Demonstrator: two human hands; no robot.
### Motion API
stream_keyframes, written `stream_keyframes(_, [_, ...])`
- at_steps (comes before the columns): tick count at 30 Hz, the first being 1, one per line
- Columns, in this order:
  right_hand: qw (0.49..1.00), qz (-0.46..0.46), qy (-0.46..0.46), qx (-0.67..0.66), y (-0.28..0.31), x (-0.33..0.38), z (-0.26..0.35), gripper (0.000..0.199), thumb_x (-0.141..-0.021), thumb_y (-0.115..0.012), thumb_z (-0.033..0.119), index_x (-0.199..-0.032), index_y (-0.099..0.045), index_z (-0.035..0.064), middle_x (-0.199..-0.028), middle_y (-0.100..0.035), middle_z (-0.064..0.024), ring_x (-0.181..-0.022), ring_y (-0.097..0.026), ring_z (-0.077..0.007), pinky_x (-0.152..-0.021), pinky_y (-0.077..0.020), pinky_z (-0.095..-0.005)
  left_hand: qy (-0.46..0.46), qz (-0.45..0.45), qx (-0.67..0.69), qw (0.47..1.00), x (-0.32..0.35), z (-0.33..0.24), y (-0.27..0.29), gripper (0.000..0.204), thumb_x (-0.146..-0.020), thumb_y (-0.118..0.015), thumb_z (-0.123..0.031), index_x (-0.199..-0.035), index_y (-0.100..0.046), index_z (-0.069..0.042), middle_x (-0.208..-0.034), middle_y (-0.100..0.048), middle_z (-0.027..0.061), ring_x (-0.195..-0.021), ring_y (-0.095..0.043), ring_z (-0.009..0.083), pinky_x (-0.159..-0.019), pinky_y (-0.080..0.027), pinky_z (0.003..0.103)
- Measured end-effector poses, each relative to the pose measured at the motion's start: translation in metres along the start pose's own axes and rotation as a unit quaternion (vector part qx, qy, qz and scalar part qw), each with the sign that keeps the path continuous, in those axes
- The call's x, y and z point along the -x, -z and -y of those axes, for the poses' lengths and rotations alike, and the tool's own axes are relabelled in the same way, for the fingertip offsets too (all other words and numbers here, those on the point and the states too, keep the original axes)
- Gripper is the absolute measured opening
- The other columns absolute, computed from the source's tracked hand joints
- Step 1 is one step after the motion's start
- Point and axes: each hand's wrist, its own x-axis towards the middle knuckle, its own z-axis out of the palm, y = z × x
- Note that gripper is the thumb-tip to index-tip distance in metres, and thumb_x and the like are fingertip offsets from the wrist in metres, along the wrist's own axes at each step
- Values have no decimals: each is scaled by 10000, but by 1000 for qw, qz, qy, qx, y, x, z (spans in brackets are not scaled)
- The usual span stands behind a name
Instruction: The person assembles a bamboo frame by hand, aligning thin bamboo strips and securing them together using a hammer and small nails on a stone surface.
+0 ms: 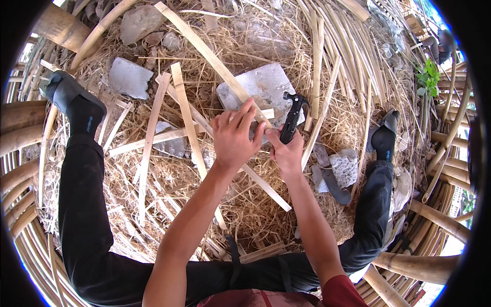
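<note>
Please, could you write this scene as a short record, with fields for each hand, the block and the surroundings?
left hand: fingers over the near part of a long bamboo strip
right hand: closed around a black hammer, beside that strip's near end
block: pale, beneath the strip's near part
ground: straw with loose strips
far right: green plant

I look steeply down through the left head-worn fisheye from the near side of the flat, pale-grey stone slab [273, 82], close by, seeing all around it.
</note>
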Motion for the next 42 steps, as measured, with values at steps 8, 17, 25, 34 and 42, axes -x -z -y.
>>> stream_keyframes(8, [1000,9,-8,2,-2,2,5,320,-879,-790,48,-1048,-521,4,-838,-674,-71,-486,-553,-89,-394,-418,-240,8,26,-1,1000,-3,-1,3,410,-856,-766,-269,-1231,-715,-111,-1381,-671,-10,-941,-622,229,-897,-447,405])
stream_keyframes(17, [999,19,-2,41,-1,1,9,277,-878,-755,31,-1040,-532,2,-857,-689,-77,-585,-611,-95,-476,-461,-239,-4,63,-33,997,-4,-1,5,483,-875,-726,-273,-1327,-668,-114,-1474,-608,-14,-909,-597,253,-850,-453,443])
stream_keyframes(25, [994,23,50,93,2,-4,-1,225,-887,-748,33,-994,-553,6,-838,-688,-55,-759,-637,-103,-668,-500,-267,5,62,-14,998,-3,0,5,477,-875,-723,-265,-1307,-655,-76,-1480,-599,67,-938,-612,298,-857,-458,470])
stream_keyframes(34, [994,27,33,101,2,-5,2,266,-866,-786,38,-992,-554,9,-841,-697,-56,-744,-621,-92,-657,-491,-263,4,42,4,999,0,2,5,487,-867,-743,-235,-1293,-661,-12,-1454,-616,113,-985,-621,310,-910,-457,455])
stream_keyframes(42, [996,20,33,83,3,-4,-2,274,-858,-800,52,-981,-559,10,-834,-698,-54,-730,-607,-89,-635,-474,-264,-1,34,-19,999,2,1,7,486,-900,-735,-302,-1313,-678,-52,-1524,-544,150,-990,-614,327,-949,-457,468])
